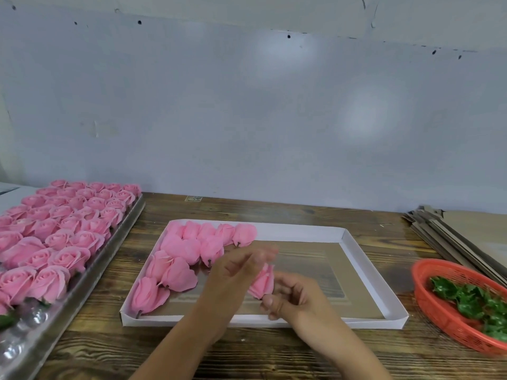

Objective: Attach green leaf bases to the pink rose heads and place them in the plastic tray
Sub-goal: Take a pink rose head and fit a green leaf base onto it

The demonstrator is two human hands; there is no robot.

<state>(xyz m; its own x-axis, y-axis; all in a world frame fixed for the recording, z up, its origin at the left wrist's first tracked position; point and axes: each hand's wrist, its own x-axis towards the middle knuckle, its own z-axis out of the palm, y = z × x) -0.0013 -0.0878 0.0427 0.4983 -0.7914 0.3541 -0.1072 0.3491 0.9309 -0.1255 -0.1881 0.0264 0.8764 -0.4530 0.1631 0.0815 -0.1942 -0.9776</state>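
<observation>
Both hands work over the white tray (365,259): the left hand (233,272) and the right hand (295,294) pinch one pink rose (264,281) between their fingers. About a dozen roses (189,250) already lie in its left part. Most of the tray stays unfilled, while many roses wait in the plastic tray (120,237) and leaves (466,297) in the red basket (439,319), so much work seems left.

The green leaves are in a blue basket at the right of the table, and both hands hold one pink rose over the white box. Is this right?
Not fully: the head view shows the basket is red-orange, not blue. The leaves do lie in it at the right, and the left hand and right hand hold one rose over the white box.
</observation>
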